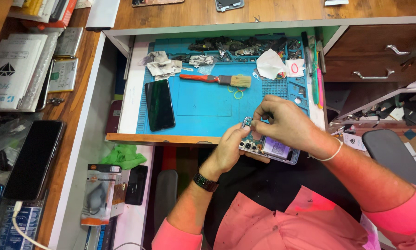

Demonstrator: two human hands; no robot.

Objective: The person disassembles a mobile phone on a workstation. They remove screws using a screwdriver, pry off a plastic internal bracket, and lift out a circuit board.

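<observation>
- I am looking down at an opened phone (269, 147), back cover off, being held just past the near edge of the blue work mat (203, 99), over the lap rather than flat on the mat; that is putting it close to the eyes and both hands.
- My left hand (229, 150) is cupping the phone from below and along its left side, fingers curled around the frame near the camera cluster, working as a cradle so the body is not rocking.
- My right hand (282, 121) is coming in from above, fingertips pinched together over the upper part of the exposed board. I think they are gripping some small part or connector, but it is too tiny to make out.
- The purple-faced battery (276, 147) is showing inside the frame, just below the right hand.
- A second, dark phone (160, 105) is lying face up on the left of the mat, well apart, parked out of the way.
- An orange-handled brush (216, 79) is resting across the mat's top, near a crumpled white tissue (269, 64), both within reach.
- Loose dark scrap parts (238, 45) are sitting along the far edge of the drawer, clear of the open middle of the mat.
</observation>
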